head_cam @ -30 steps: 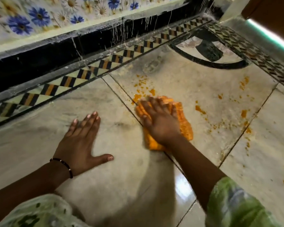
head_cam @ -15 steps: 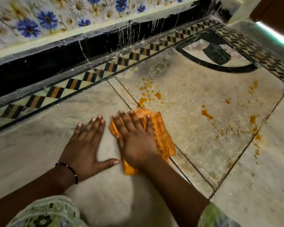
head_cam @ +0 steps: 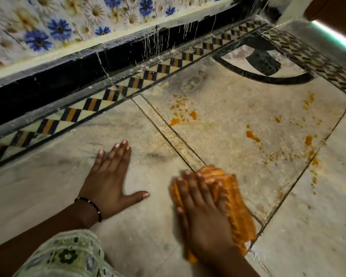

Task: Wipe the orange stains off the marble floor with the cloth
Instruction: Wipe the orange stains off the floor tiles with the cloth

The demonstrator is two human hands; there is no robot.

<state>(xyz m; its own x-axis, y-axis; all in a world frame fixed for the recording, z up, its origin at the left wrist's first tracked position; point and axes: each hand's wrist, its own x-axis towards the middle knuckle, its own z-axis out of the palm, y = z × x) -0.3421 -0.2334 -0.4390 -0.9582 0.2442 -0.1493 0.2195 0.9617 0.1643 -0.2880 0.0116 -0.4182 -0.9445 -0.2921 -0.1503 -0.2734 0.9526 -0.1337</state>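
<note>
Cloth [head_cam: 234,198] dragged nearer under right hand [head_cam: 204,212] (flat), stains [head_cam: 183,113] remaining

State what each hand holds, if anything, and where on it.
Nothing is gripped. The right hand presses flat on top of the orange cloth, fingers straight. The left hand rests flat on the bare marble floor.

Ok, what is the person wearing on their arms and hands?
Both hands are bare. The left hand has a thin black beaded wrist band and a pale green embroidered floral sleeve. The right hand shows no jewellery and no sleeve in frame.
</note>
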